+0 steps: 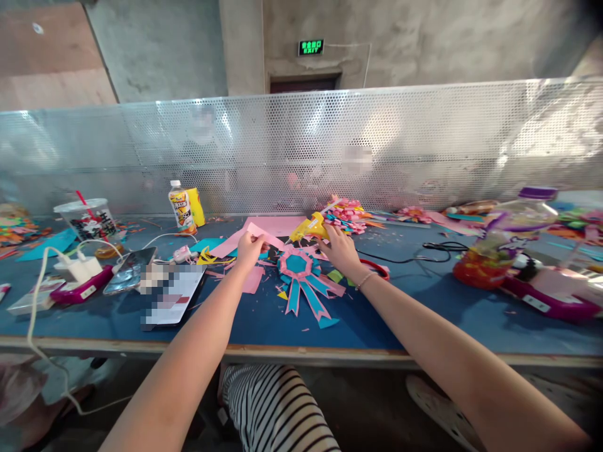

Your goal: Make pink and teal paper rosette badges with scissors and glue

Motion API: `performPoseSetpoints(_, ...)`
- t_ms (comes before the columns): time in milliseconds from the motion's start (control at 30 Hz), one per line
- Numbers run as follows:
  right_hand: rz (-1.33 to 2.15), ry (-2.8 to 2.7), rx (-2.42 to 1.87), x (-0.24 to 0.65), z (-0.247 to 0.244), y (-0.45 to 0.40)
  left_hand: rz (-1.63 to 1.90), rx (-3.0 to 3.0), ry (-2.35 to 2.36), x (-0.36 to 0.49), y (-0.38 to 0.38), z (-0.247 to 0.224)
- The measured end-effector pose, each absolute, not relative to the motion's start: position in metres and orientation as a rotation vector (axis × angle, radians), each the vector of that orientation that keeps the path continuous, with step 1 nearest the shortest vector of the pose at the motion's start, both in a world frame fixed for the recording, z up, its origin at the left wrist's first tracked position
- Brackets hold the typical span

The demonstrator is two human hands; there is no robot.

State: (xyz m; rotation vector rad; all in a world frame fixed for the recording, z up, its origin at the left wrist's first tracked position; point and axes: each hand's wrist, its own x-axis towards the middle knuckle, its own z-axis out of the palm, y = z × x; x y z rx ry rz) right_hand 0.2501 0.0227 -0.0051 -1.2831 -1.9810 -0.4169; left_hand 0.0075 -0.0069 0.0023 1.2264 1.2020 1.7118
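Note:
My left hand (pixel 250 248) pinches a pink paper strip (pixel 269 238) above the table. Close to its right, my right hand (pixel 342 248) is closed round a yellow hot glue gun (pixel 307 228), whose nozzle points left toward the strip. A pale glue stick juts up from the gun's back. Just below both hands lies a paper rosette (pixel 298 265), blue in the middle with a pink folded border and blue-and-pink ribbon tails. Pink paper sheets (pixel 277 224) lie behind my left hand, and scraps surround the rosette.
Left on the blue table (pixel 254 326) are a tablet (pixel 186 292), a phone (pixel 134 270), a power strip (pixel 85 289), a lidded cup (pixel 87 220) and a bottle (pixel 182 207). A purple-capped drink jug (pixel 494 251) and black cable (pixel 414 257) are right. A perforated metal screen (pixel 301 163) stands behind.

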Motion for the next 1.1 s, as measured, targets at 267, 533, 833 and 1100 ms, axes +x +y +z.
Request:
performPoseSetpoints(267, -0.408, -1.931, -1.370, 0.247, -0.004, 0.018, 1.713, 1.132, 1.109, 0.007, -0.007, 0.003)
performPoseSetpoints(533, -0.374, -1.914, -1.628, 0.263, 0.000, 0.018, 1.596, 0.959, 0.890, 0.007, -0.012, 0.007)
performPoseSetpoints(833, -0.271, -2.113, -1.022, 0.268, 0.015, 0.013, 1.403, 1.022, 0.797, 0.020, -0.026, 0.015)
performPoseSetpoints(1100, 0.219, -2.114, -0.415, 0.227, 0.015, -0.014, 1.183, 1.223, 0.730, 0.033, -0.037, 0.016)
